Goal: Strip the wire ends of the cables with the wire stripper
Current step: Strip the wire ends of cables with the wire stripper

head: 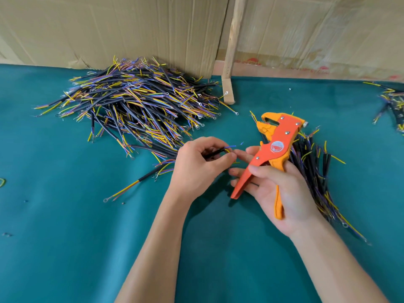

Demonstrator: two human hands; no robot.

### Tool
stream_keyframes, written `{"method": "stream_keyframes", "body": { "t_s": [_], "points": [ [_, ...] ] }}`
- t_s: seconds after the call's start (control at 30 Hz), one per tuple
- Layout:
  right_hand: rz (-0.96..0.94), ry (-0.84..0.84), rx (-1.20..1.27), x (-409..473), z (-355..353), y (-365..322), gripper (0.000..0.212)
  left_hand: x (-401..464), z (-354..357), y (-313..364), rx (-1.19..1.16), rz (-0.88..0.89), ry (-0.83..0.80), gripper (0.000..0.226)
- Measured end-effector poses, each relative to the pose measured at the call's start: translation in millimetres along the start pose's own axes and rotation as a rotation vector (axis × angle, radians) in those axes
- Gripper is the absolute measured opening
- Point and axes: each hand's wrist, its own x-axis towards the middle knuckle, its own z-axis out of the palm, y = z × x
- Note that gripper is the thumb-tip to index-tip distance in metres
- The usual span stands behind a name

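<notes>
The left hand pinches a short black-sheathed cable between thumb and curled fingers, its blue and yellow wire ends sticking out to the right toward the tool. The right hand holds an orange and yellow pistol-style wire stripper with its head tilted up and away; the thumb lies across the handles and the other fingers wrap beneath, while the forefinger reaches toward the cable's tip. Both hands hover above the teal cloth-covered worktop. A big heap of black cables with yellow, blue and red wire ends lies behind the left hand, and a smaller bundle of like cables lies under the right hand. Brown cardboard sheets stand along the back edge
</notes>
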Motion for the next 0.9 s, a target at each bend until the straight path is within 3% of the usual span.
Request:
{"method": "stream_keyframes", "body": {
  "t_s": [0.17,0.3,0.9],
  "points": [
    [-0.016,0.016,0.046,0.0,-3.0,-3.7,0.038,-1.2,1.8,2.8,0.100,-0.005,-0.003,0.008],
    [0.029,-0.026,0.123,-1.5,-7.7,-12.3,0.047,-2.3,3.2,4.5,0.188,0.007,-0.027,0.012],
    [0.128,-0.027,0.179,-1.2,-9.3,-11.1,0.038,-6.5,-2.8,7.9,0.219,0.007,-0.146,0.009]
  ]
}}
